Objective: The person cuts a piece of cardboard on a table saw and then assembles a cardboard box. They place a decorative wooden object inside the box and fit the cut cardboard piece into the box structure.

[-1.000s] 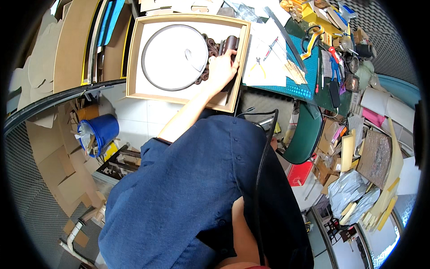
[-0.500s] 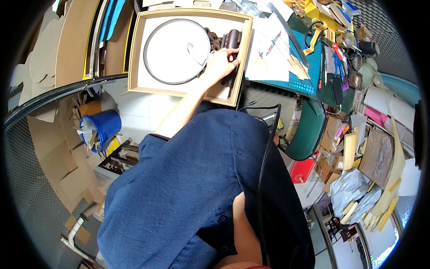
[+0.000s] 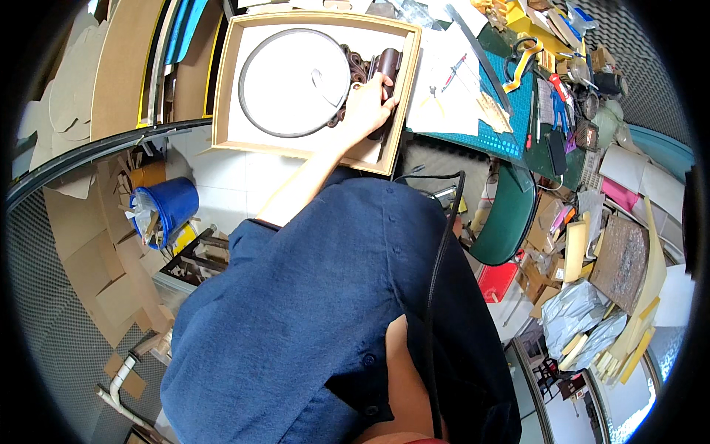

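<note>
A shallow wooden box frame (image 3: pixel 318 155) with a white bottom lies at the top middle. Inside it is a round white disc (image 3: pixel 285 89) with a thin dark rim and a small leaf-shaped mark. To the disc's right is a dark brown carved wooden stand (image 3: pixel 389 63), with scrolled edges and a rounded bar. My left hand (image 3: pixel 364 107) reaches into the box, its fingers bent round the stand's bar and covering part of it. My right hand does not show; my dark blue shirt fills the lower middle.
Right of the box are paper sheets with pliers, a steel ruler (image 3: pixel 479 59), a teal cutting mat (image 3: pixel 521 111) and a yellow tape roll (image 3: pixel 526 59). A green stool (image 3: pixel 510 222) stands below the table. A blue bucket (image 3: pixel 177 207) of scraps is at left. A black cable (image 3: pixel 436 274) hangs in front.
The fingers of my left hand have curled in further on the dark wooden stand. The box sits slightly further right in the picture.
</note>
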Motion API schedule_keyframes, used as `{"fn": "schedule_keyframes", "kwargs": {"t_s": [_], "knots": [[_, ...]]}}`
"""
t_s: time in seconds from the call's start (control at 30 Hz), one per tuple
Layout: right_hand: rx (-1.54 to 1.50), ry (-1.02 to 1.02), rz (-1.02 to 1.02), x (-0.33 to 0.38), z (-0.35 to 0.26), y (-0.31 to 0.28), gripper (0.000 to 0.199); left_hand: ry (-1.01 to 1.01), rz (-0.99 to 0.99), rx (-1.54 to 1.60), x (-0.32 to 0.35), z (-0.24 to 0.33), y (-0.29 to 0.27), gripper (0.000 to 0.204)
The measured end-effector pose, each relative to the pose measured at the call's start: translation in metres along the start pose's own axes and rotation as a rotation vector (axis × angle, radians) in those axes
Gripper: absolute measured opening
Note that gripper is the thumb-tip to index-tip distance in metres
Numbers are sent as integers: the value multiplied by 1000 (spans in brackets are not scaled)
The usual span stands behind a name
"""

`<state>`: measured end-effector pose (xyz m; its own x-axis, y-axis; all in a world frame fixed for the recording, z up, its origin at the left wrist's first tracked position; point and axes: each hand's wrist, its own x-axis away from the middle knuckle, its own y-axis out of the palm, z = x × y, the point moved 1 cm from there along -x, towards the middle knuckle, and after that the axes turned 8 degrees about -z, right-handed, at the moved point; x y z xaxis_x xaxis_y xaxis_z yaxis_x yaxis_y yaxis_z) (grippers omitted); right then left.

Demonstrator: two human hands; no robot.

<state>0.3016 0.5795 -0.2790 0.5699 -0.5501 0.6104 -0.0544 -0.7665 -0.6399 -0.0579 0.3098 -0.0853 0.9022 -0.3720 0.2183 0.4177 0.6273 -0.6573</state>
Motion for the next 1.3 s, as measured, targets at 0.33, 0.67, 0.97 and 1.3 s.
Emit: {"fn": "schedule_keyframes", "kwargs": {"t_s": [0.33,0.67,0.97,1.3], "knots": [[131,23,-36,-5,-6,3,31,-63,-68,-1,-2,2,-7,32],[-851,-137,-100,-49,-88,-65,11,-50,94,117,9,9,-6,26],[-680,-883,-286,23,-412,-164,16,89,537,322,148,1,-24,15],[-914,-1361,-904,209,-508,-122,11,-251,565,484,320,-49,10,17]]}}
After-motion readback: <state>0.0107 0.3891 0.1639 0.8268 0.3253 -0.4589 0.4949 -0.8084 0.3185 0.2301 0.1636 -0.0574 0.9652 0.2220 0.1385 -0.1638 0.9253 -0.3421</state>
